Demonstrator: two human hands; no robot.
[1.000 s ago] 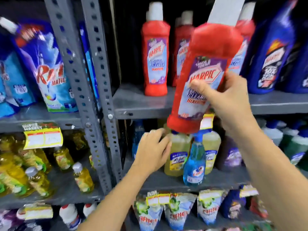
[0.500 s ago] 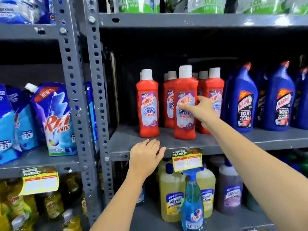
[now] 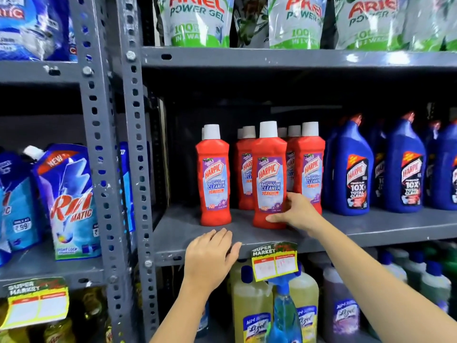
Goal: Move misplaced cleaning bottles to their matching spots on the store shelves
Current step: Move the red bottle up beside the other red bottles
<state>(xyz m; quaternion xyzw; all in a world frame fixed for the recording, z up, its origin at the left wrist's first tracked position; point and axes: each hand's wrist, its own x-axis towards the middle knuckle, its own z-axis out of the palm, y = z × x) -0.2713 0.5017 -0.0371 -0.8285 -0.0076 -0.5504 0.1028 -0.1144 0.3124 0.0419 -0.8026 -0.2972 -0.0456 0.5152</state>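
A red Harpic bathroom cleaner bottle (image 3: 269, 177) with a white cap stands upright on the grey middle shelf (image 3: 371, 229), in front of several identical red bottles (image 3: 214, 174). My right hand (image 3: 295, 212) wraps its lower right side, thumb under the label and fingers behind. My left hand (image 3: 210, 256) rests flat on the shelf's front edge, fingers spread, holding nothing. Blue Harpic toilet cleaner bottles (image 3: 351, 167) stand to the right on the same shelf.
Ariel Power Gel pouches (image 3: 197, 21) fill the shelf above. Rin Matic pouches (image 3: 71, 201) sit in the left bay behind perforated grey uprights (image 3: 99, 169). Below hang a price tag (image 3: 274, 262), yellow Lizol bottles (image 3: 249, 310) and a blue Colin spray bottle (image 3: 284, 315).
My right hand carried the red bottle up from the lower shelf and stood it on the middle shelf, then slid down to its base. My left hand rose to the shelf edge.
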